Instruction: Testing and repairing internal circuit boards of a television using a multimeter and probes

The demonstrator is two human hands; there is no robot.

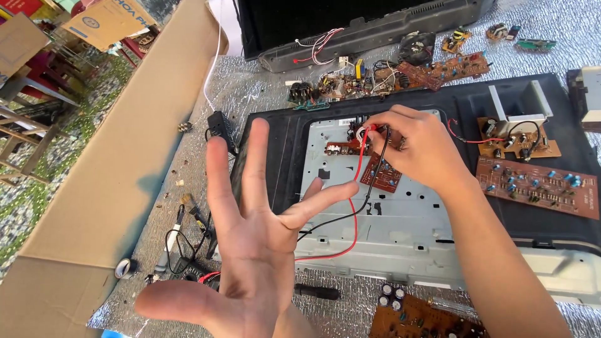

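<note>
My left hand (253, 250) is raised palm-up in front of the camera, fingers spread wide, holding nothing. My right hand (416, 147) reaches over a grey metal chassis plate (400, 219) and pinches the red and black probe leads (358, 188) against a small brown circuit board (380, 172) mounted on the plate. The two wires curve down from my fingers, pass behind my left hand and run toward the lower left.
A black screen back panel (563, 106) surrounds the plate. Brown circuit boards lie at the right (538, 186), top (451, 67) and bottom (419, 319). A black set housing (350, 31) stands behind. A cardboard box (113, 169) lies left, tools (181, 244) beside it.
</note>
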